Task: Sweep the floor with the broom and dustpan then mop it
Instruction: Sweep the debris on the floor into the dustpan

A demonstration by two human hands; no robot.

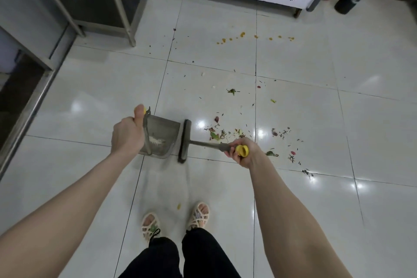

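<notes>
Leftward of grip (pixel 241 151): broom head (pixel 184 141) (blurred)

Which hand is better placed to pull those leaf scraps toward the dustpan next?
The right hand. It grips the broom, and the leaf scraps lie just beyond its brush head on that side. The left hand holds the dustpan handle.

We see shiny, smooth floor tiles (pixel 293 119) w/ bright light spots. Dustpan (pixel 165 133) & broom (pixel 184 140) look like dull grey plastic, yellow caps. Shelf legs (pixel 121 9) at the floor's far left corner: shiny metal.
</notes>
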